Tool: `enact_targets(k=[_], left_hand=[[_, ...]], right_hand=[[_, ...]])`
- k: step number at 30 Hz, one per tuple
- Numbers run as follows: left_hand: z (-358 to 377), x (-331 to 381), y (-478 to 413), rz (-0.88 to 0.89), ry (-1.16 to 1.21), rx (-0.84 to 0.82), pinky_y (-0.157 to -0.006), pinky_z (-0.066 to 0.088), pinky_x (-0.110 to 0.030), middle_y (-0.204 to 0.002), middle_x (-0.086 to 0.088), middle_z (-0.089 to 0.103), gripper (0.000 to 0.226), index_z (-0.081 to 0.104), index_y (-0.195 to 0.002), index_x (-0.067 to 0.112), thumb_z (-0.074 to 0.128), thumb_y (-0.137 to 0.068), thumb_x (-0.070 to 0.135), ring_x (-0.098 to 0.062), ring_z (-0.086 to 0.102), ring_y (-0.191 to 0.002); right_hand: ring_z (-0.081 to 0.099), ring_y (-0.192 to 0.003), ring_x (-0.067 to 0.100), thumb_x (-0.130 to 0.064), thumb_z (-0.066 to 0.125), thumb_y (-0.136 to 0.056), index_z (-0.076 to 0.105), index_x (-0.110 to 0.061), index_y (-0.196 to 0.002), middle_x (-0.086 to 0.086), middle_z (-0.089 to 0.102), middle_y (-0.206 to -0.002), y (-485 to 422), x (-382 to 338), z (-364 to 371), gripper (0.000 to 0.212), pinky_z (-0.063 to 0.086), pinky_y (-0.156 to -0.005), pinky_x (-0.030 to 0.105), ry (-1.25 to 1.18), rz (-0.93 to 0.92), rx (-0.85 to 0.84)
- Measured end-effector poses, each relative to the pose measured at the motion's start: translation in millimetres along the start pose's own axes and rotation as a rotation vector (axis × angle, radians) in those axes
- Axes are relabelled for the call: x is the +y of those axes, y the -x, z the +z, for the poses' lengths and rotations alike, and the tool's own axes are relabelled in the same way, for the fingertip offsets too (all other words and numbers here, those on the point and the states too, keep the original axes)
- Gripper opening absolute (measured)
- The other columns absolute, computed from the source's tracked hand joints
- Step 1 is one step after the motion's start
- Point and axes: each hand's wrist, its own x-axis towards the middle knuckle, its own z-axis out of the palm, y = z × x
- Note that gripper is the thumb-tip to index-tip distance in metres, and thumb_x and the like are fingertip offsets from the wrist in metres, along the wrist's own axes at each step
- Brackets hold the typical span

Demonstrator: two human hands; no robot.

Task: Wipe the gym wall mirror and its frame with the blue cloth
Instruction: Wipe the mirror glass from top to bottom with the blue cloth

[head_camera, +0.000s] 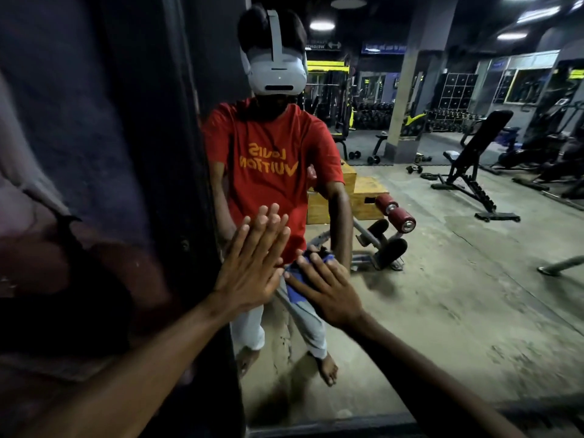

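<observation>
The blue cloth (293, 289) is lying flat against the glass of the wall mirror (458, 295), low down and close to the mirror's left edge. The right hand (328, 295) is pressing it there, fingers spread and fairly straight over the fabric, so only bits of blue are showing around the fingers. Just left of it, the left hand (249, 267) is leaning flat on the glass, fingers straight and held together, holding nothing and meeting its own reflection fingertip to fingertip. The two hands are sitting near each other but not touching.

The dark frame (202, 184) is running up the left side of the glass, beside the left hand, and another strip of it is crossing along the near bottom edge.

The glass is reflecting the person in a red shirt (268, 172) and a white headset (276, 71), standing barefoot. Further right in the reflection, an adjustable bench (474, 172) is standing on the concrete floor, with wooden boxes (363, 191) and red padded rollers (396, 214) nearer the person, and a pillar (407, 90) rising at the far side.
</observation>
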Motion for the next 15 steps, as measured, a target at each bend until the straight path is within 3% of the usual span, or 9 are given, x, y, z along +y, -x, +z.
enact_targets(k=[3, 8, 10, 12, 15], left_hand=[[0.7, 22.2, -24.8, -0.016, 0.018, -0.013, -0.122, 0.022, -0.059, -0.169, -0.019, 0.003, 0.085, 0.013, -0.162, 0.007, 0.052, -0.096, 0.043, -0.039, 0.007, -0.156], [7.7, 38.8, -33.9, -0.099, -0.01, -0.034, -0.122, 0.02, -0.062, -0.169, -0.021, 0.002, 0.09, 0.011, -0.162, 0.007, 0.052, -0.096, 0.052, -0.04, 0.006, -0.156], [9.6, 36.6, -32.8, -0.101, -0.016, -0.034, -0.123, 0.018, -0.062, -0.169, -0.022, 0.004, 0.09, 0.012, -0.162, 0.007, 0.052, -0.096, 0.053, -0.04, 0.006, -0.156], [9.7, 39.1, -33.1, -0.125, -0.006, -0.035, -0.123, 0.017, -0.061, -0.168, -0.023, 0.005, 0.089, 0.011, -0.162, 0.006, 0.052, -0.096, 0.05, -0.04, 0.006, -0.156], [15.9, 54.8, -30.5, -0.038, -0.011, -0.014, -0.124, 0.014, -0.061, -0.169, -0.022, 0.001, 0.085, 0.008, -0.162, 0.005, 0.048, -0.097, 0.044, -0.04, 0.005, -0.156]], right_hand=[[0.015, -0.153, 0.037, -0.036, 0.033, -0.104, 0.035, -0.026, -0.154, 0.017, 0.02, -0.164, -17.8, 54.5, -28.5, 0.051, 0.021, -0.12, 0.051, -0.049, 0.195, 0.109], [0.017, -0.149, 0.048, -0.037, 0.052, -0.096, 0.037, -0.02, -0.154, 0.029, 0.023, -0.159, -42.2, 132.1, -66.6, 0.062, 0.021, -0.118, 0.06, -0.113, 0.619, 0.327], [0.018, -0.149, 0.049, -0.038, 0.053, -0.096, 0.037, -0.022, -0.154, 0.03, 0.023, -0.159, -32.2, 125.1, -61.7, 0.063, 0.022, -0.117, 0.062, -0.122, 0.514, 0.286], [0.019, -0.149, 0.047, -0.043, 0.054, -0.096, 0.04, -0.026, -0.153, 0.027, 0.023, -0.16, -2.6, 103.3, -43.3, 0.062, 0.023, -0.118, 0.06, -0.109, 0.285, 0.183], [0.026, -0.15, 0.037, -0.042, 0.057, -0.094, 0.042, -0.032, -0.152, 0.017, 0.025, -0.162, 52.9, 75.8, -13.6, 0.061, 0.027, -0.119, 0.05, -0.006, 0.068, 0.048]])
